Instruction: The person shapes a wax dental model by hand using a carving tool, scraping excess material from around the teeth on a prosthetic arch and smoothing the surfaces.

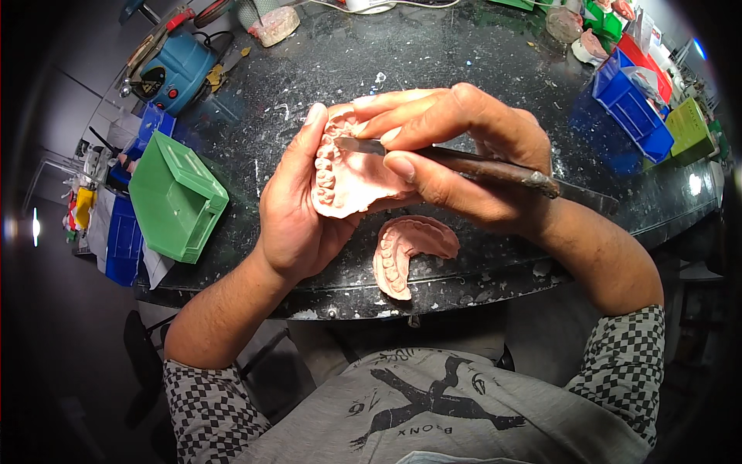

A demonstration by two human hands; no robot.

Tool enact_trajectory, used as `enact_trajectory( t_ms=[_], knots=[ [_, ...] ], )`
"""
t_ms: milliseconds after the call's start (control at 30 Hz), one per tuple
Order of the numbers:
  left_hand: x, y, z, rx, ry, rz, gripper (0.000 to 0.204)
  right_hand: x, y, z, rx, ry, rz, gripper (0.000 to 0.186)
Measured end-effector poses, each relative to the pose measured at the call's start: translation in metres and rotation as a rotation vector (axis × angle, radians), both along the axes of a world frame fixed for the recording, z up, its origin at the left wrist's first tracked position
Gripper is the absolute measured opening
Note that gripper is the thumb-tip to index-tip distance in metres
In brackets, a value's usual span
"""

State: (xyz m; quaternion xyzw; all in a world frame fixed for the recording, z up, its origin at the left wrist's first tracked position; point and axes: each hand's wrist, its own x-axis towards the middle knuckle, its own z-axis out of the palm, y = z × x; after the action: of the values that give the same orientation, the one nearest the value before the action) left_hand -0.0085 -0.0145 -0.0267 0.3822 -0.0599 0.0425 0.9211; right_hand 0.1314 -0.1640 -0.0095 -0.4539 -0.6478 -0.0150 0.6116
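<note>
A pale pink plaster dental cast (pixel 348 185) with a row of teeth is held in my left hand (pixel 290 216), whose thumb lies along its left side. My right hand (pixel 471 155) grips a dark-handled knife (pixel 502 170) in closed fingers, its metal blade resting at the teeth on the upper left part of the cast. Just below my hands, a second pink dental cast piece (pixel 406 251), curved and with teeth, lies on the black speckled bench.
The curved black bench (pixel 332 69) holds a green bin (pixel 174 197) and blue machine (pixel 166 73) at left. At right are blue bins (pixel 626 104), a green box (pixel 688 127) and several casts (pixel 587 50). A small cast (pixel 274 23) sits at the back.
</note>
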Motion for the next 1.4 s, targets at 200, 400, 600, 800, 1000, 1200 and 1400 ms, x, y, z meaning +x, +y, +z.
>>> enact_trajectory(
  t_ms=[200,400,600,800,1000,1200,1400],
  knots=[
    [-0.001,-0.001,-0.005,0.002,-0.047,0.008,0.062,-0.002,-0.002,0.000,-0.026,-0.003,-0.016,0.012],
    [0.002,-0.004,-0.002,0.010,-0.033,0.002,0.062,0.003,-0.002,-0.001,-0.118,0.186,0.143,0.011],
    [0.002,-0.006,0.007,-0.013,0.028,0.033,0.061,0.006,-0.003,0.003,-0.104,0.044,0.122,0.012],
    [0.000,-0.005,0.006,-0.021,0.043,0.023,0.059,0.007,-0.005,0.003,-0.084,0.011,0.104,0.012],
    [0.001,-0.005,0.005,-0.073,0.034,0.036,0.058,0.009,-0.006,0.003,-0.054,-0.062,0.057,0.012],
    [0.003,-0.004,0.004,-0.113,-0.019,-0.032,0.059,0.012,-0.007,0.004,-0.056,-0.103,0.044,0.012],
    [0.003,-0.003,0.005,-0.027,0.042,0.040,0.059,0.013,-0.001,-0.003,0.030,-0.084,-0.024,0.015]
  ],
)
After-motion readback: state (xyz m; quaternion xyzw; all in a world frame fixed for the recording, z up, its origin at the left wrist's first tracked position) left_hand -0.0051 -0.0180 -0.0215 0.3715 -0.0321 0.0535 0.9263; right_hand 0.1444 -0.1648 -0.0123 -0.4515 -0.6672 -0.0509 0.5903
